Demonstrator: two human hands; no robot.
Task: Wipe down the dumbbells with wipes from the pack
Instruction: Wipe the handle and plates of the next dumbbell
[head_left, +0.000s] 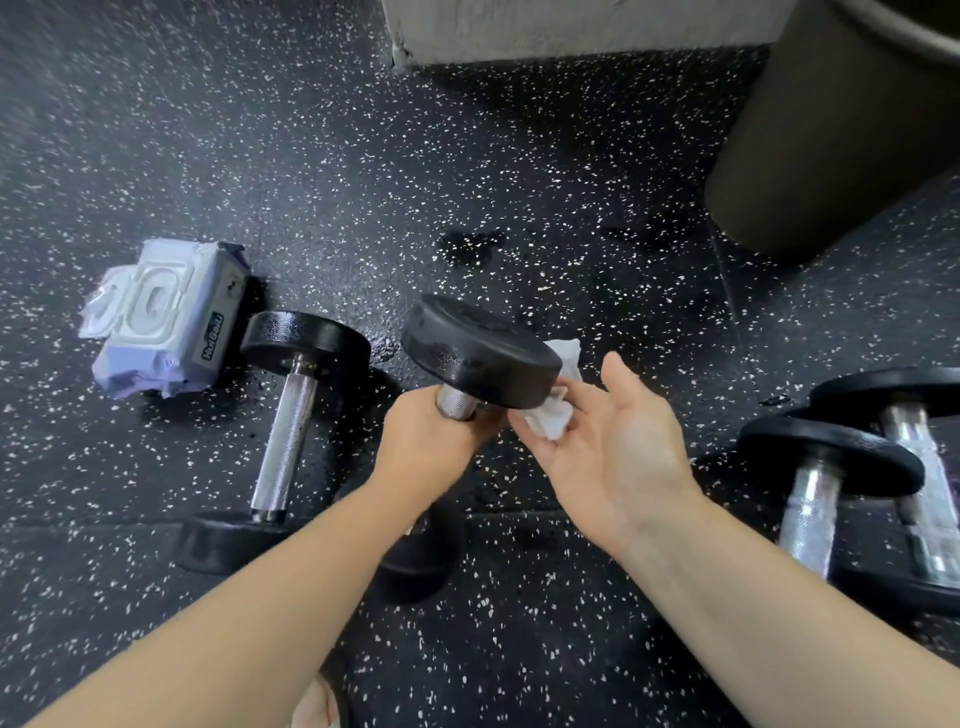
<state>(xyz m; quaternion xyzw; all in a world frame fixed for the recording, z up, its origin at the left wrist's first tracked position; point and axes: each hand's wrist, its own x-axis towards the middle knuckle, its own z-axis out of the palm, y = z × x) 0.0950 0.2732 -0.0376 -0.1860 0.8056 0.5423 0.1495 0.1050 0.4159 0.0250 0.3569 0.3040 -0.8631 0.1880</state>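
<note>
My left hand grips the metal handle of a black dumbbell and holds it tilted above the floor. Its upper head is in plain view; the lower head shows dark under my left forearm. My right hand holds a crumpled white wipe against the rim and underside of that upper head, palm turned up. The wipes pack, pale lilac with its white lid flipped open, lies on the floor at the left.
A second dumbbell lies on the speckled rubber floor beside the pack. Two more dumbbells lie at the right edge. A dark round bin stands at the back right, next to a concrete block.
</note>
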